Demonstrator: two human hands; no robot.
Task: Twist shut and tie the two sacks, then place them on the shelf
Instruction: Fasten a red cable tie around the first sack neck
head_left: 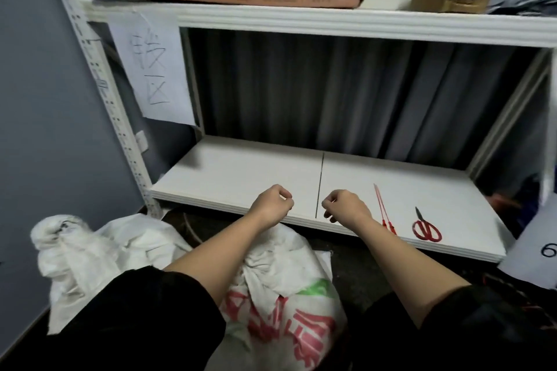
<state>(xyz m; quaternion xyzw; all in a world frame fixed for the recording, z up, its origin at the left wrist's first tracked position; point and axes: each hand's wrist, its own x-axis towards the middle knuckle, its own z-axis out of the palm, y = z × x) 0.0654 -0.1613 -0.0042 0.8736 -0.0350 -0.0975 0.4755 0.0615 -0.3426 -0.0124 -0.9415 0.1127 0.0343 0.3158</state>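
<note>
**Fingers curled above 2 sacks, ties waiting on the shelf**

Fingers (281,194) of both hands were curled in loosely, and nothing could be made out between them; whether a thin tie was pinched there was too small to tell. The shelf (241,172), a white board low on the rack, lay just ahead of both hands. Below and nearer the person sat the 2 sacks on the floor: the printed sack (289,310), with red and green lettering, was directly under the forearms, its bunched mouth pointing up toward the hands; the plain white sack (84,256) slumped to its left, its neck gathered at the top-left corner. Neither looked tied.

The left hand (272,205) and right hand (346,208) hovered close together over the shelf's front edge, above the printed sack's mouth, so that sack was the nearer one to both. Red scissors (426,229) lay on the shelf to the right, and 2 red ties (381,208) lay beside them, long axis running front to back, nearest the right hand.
</note>
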